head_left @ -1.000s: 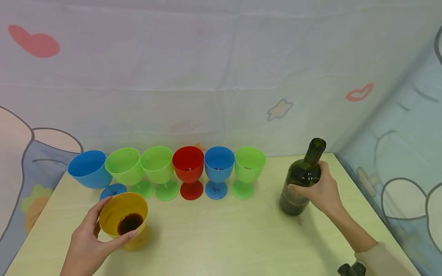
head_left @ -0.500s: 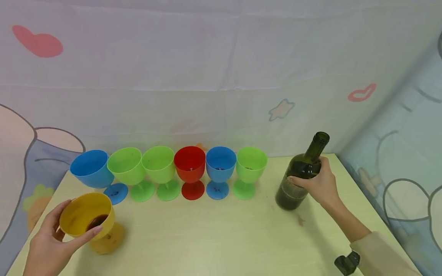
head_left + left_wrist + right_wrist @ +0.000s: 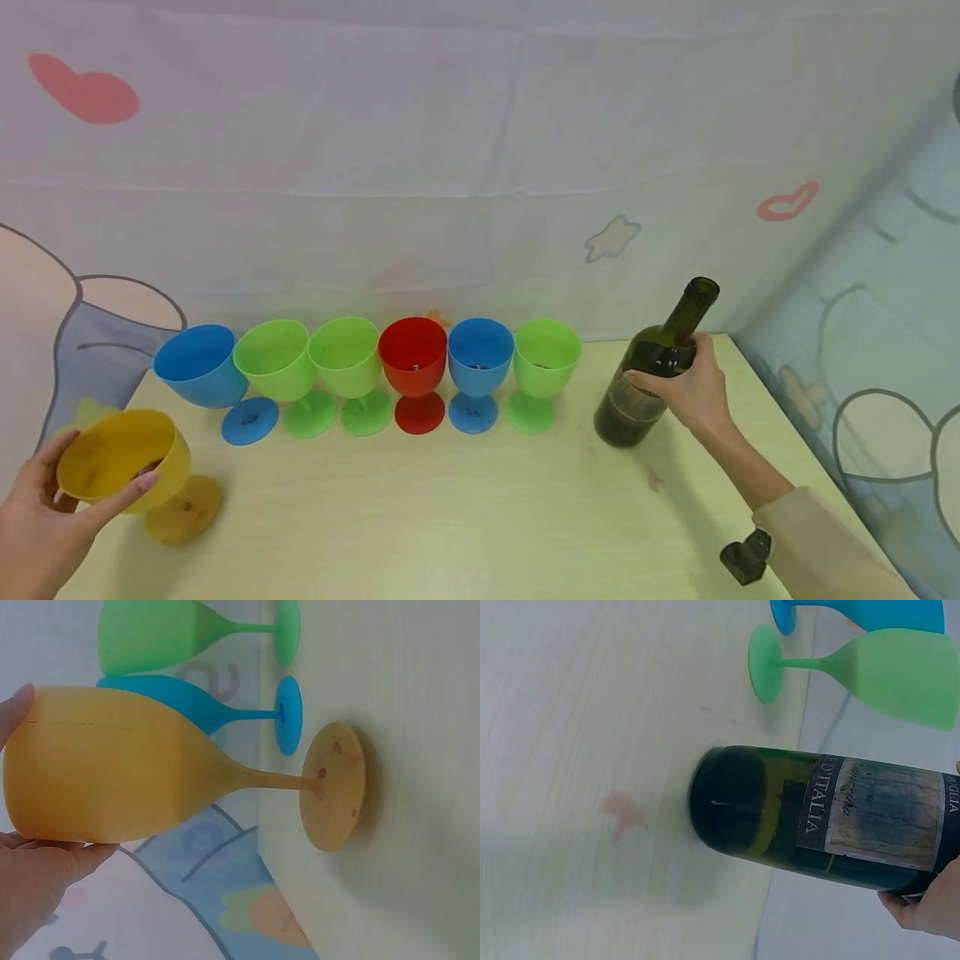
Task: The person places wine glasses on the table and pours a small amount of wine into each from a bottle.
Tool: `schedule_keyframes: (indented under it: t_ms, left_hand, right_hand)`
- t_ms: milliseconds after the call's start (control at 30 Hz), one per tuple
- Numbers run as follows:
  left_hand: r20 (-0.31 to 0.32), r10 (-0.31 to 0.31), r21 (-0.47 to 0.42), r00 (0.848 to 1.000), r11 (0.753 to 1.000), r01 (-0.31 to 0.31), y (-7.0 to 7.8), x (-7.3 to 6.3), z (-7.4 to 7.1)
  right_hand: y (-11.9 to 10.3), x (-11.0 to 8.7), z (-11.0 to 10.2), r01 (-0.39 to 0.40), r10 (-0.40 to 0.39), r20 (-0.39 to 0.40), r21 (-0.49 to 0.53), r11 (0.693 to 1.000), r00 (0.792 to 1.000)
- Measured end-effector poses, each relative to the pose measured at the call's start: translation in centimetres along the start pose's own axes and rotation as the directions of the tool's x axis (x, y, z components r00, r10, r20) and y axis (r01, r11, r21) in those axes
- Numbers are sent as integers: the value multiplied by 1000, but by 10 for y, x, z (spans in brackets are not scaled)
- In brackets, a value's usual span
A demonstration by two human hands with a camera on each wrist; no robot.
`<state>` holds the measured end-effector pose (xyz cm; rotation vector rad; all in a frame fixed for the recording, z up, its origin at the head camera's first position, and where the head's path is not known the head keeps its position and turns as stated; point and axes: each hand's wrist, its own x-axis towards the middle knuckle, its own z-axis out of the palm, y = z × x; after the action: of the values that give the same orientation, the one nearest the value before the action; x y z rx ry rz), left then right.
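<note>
At the left of the head view my left hand grips the bowl of a yellow plastic goblet, thumb on the near side. The goblet leans, and only a small dark patch of liquid shows inside. In the left wrist view the foot of the goblet is close over the table. My right hand holds a dark green wine bottle round its shoulder. The bottle tilts with its neck to the right, and its label shows in the right wrist view. Its base is close over the table.
Along the back stand several goblets, among them a blue goblet at the left end, a red goblet and a green goblet at the right end. A reddish stain marks the table. A printed cloth hangs behind.
My left hand has moved left with the yellow goblet, which now leans more. The bottle has risen slightly and tilted further in my right hand. The row of goblets stays put.
</note>
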<state>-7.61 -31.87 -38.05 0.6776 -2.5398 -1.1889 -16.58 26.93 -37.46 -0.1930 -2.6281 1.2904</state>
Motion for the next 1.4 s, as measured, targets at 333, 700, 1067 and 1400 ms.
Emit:
schedule_keyframes:
  t_ms: [333,700,1067,1400]
  left_hand:
    - [-52,-14,-29,999,1000,13,-41,57,-2]
    - [-4,12,-91,1000,996,-13,-46,85,-1]
    - [21,39,0,999,999,-39,-24,86,-6]
    - [-49,-80,54,996,995,82,-13,89,-4]
  right_hand:
    - [2,6,-1,-13,13,5,-14,1000,1000]
    - [4,6,-2,-17,17,18,-20,1000,1000]
    - [2,5,-2,-14,15,31,-13,1000,999]
    - [2,5,-5,-8,8,79,4,1000,997]
